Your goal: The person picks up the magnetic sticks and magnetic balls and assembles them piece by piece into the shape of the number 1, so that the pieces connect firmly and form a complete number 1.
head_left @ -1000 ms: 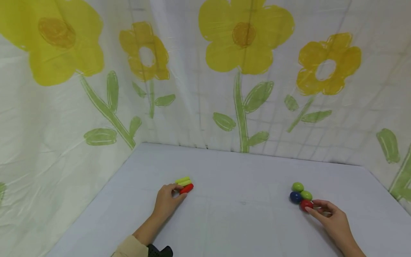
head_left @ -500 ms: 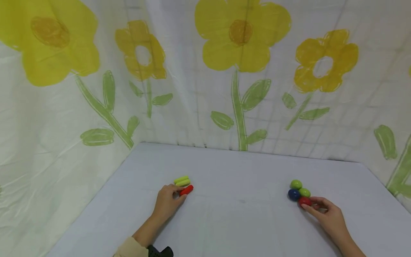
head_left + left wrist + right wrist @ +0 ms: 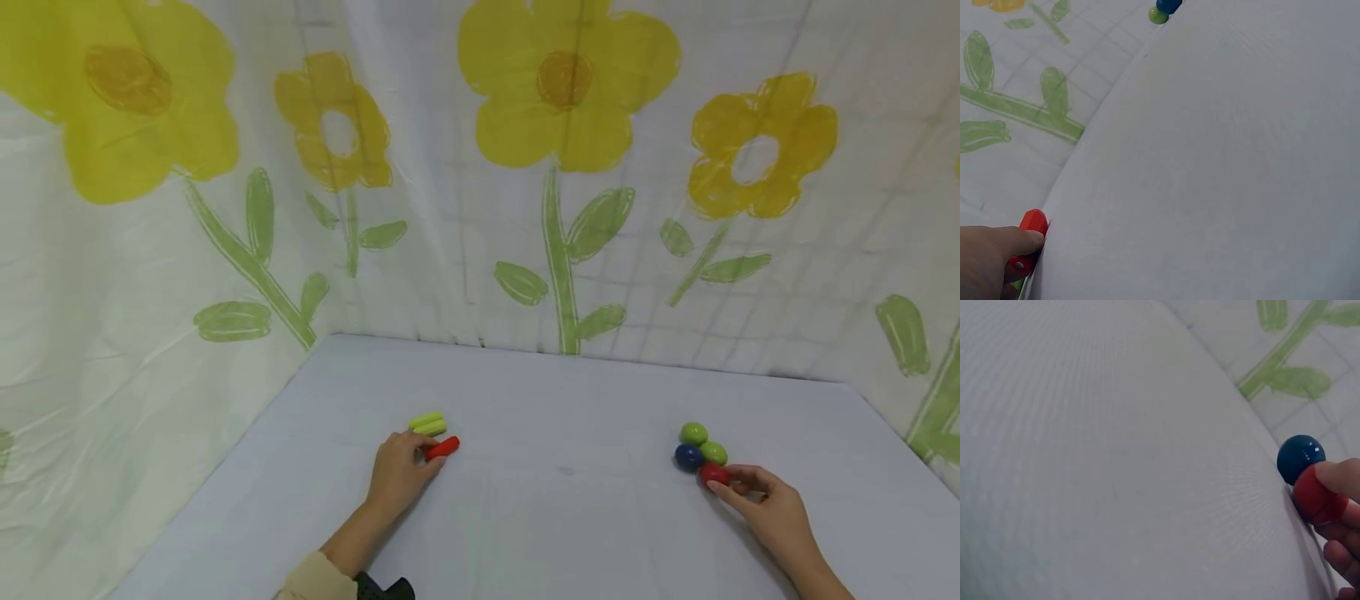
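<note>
My left hand (image 3: pixel 401 471) pinches a short red stick (image 3: pixel 444 448) between thumb and fingers at the left of the table. In the left wrist view the red stick (image 3: pixel 1034 222) has flat sides and a small hole in its end. Two yellow-green sticks (image 3: pixel 427 424) lie side by side just behind it. Over on the right, my right hand (image 3: pixel 776 504) holds a glossy red egg-shaped piece (image 3: pixel 713 476) by thumb and fingertips. Close against that piece are a dark blue one (image 3: pixel 688 457) and two green ones (image 3: pixel 693 433). The right wrist view shows the blue piece (image 3: pixel 1300 456) beside the red.
A white-covered table (image 3: pixel 555 517) spreads between the hands. Behind it hangs a pale curtain (image 3: pixel 442 250) printed with yellow flowers, meeting the table's far edge. A black strap-like item (image 3: pixel 386 588) sits by the left sleeve (image 3: pixel 318 577).
My left hand has shifted slightly right with the red stick, widening its gap from the yellow-green sticks. My right hand stays on the red egg-shaped piece, nearly still.
</note>
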A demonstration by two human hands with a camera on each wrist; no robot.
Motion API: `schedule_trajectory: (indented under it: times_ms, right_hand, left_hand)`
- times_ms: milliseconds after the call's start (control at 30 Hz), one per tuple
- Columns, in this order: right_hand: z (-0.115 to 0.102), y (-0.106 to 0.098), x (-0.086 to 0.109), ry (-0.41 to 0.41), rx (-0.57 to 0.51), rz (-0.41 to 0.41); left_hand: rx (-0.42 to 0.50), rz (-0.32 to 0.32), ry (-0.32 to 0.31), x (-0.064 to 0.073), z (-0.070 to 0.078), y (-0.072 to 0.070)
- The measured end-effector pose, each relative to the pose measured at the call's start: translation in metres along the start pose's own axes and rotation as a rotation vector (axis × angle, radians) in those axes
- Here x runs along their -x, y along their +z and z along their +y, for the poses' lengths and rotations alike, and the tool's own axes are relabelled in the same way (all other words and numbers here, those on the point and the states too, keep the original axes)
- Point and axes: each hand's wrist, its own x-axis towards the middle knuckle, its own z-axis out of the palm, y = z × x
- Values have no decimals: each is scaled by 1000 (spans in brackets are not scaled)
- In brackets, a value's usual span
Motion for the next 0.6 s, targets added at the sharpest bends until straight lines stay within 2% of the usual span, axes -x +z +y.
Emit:
schedule_trajectory:
  times_ms: [200, 400, 600]
  right_hand:
    - [-3, -1, 1, 19, 13, -41]
    - [-8, 1, 6, -2, -7, -85]
    - [-15, 8, 11, -27, -18, -93]
  left_hand:
    - [149, -85, -76, 2, 9, 2]
    - [281, -148, -138, 0, 19, 7]
    - [438, -223, -195, -1, 29, 10]
